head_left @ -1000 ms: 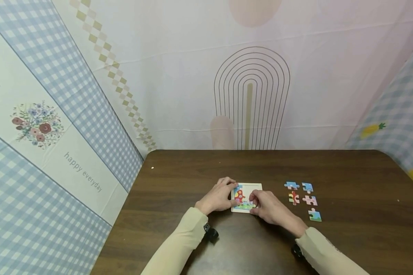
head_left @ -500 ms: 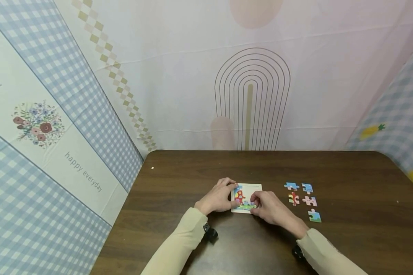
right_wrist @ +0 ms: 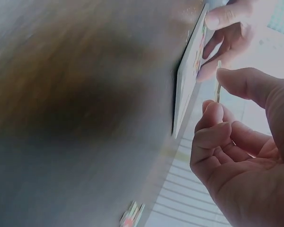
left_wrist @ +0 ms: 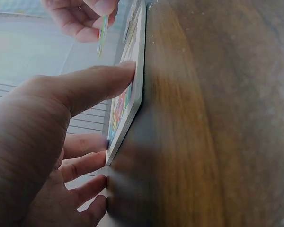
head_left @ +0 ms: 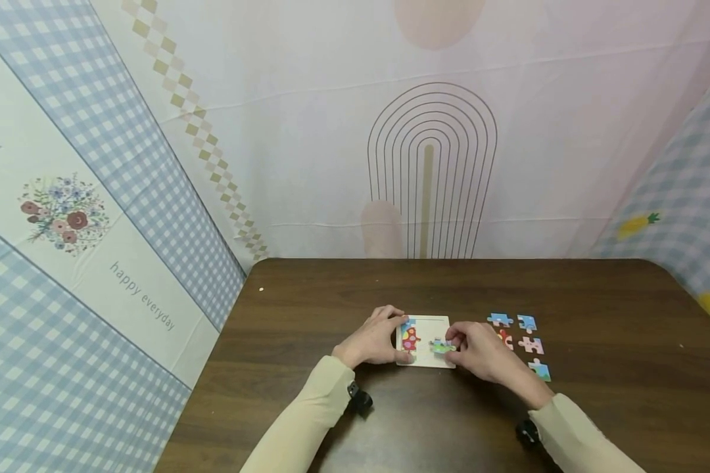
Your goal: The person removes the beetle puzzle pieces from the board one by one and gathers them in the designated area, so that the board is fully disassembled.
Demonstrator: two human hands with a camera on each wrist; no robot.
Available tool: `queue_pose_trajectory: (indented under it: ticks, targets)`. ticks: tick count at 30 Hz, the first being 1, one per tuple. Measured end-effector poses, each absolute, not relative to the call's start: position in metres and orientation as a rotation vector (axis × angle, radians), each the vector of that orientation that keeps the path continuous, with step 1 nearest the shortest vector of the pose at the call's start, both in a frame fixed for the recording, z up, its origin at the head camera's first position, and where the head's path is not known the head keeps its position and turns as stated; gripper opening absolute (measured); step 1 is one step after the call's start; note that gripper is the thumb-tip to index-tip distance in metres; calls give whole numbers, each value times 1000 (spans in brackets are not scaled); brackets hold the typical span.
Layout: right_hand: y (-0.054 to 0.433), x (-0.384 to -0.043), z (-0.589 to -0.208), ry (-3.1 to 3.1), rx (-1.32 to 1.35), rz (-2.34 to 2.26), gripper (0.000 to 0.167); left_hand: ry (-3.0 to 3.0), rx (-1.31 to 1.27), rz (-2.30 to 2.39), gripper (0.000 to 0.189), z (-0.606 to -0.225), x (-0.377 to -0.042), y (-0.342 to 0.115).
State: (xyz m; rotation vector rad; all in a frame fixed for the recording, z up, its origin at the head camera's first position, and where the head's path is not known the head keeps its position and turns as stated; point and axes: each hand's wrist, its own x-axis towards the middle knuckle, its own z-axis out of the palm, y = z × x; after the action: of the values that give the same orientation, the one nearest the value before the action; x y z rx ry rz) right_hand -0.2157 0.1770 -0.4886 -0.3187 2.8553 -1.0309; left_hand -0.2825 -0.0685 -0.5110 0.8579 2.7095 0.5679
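My right hand (head_left: 479, 351) pinches a green-and-blue jigsaw piece (head_left: 440, 346) between thumb and fingers, over the right part of a white puzzle tray (head_left: 432, 324). The piece is seen edge-on in the right wrist view, held above the tray and apart from it. At the tray's left side lies my left hand (head_left: 375, 338), its thumb (left_wrist: 97, 82) extended onto the near rim and its other fingers at the far left corner. Red mushroom-patterned pieces (head_left: 411, 338) fill the tray's left column; the bare white bottom shows right of them.
Several loose jigsaw pieces lie on the brown table (head_left: 307, 295) to the right, among them a blue piece (head_left: 499, 319) and a pink piece (head_left: 531, 345). My right hand partly covers a red piece (head_left: 505, 338). Printed cloth (head_left: 319, 131) hangs behind the table.
The right hand has lifted the green-and-blue piece from beside the mushroom pieces and moved it right, uncovering white tray bottom. The left hand has stayed at the tray's left side.
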Motion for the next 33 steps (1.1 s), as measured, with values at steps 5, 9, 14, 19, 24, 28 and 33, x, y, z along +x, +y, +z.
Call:
queue_pose_trajectory:
  ticks: [5, 9, 14, 19, 24, 28, 33]
  targets:
    - [189, -211, -490, 2878, -319, -1011, 22, 2709, 864, 564, 87, -510, -282, -69]
    - [199, -206, -492, 2886, -306, -1009, 22, 2705, 859, 571, 88, -510, -282, -69]
    - [214, -199, -496, 2914, -326, -1005, 21, 2702, 855, 578, 87, -511, -282, -70]
    - [229, -193, -500, 2921, -324, -988, 20, 2699, 843, 583, 88, -512, -283, -70]
    - [245, -187, -502, 2933, -294, -953, 18, 2698, 843, 578, 88, -512, -283, -70]
    - [258, -183, -502, 2951, -263, -936, 19, 2699, 845, 571, 88, -511, -282, -69]
    - [273, -180, -501, 2926, -224, -911, 23, 2703, 855, 578, 89, -510, -282, -70]
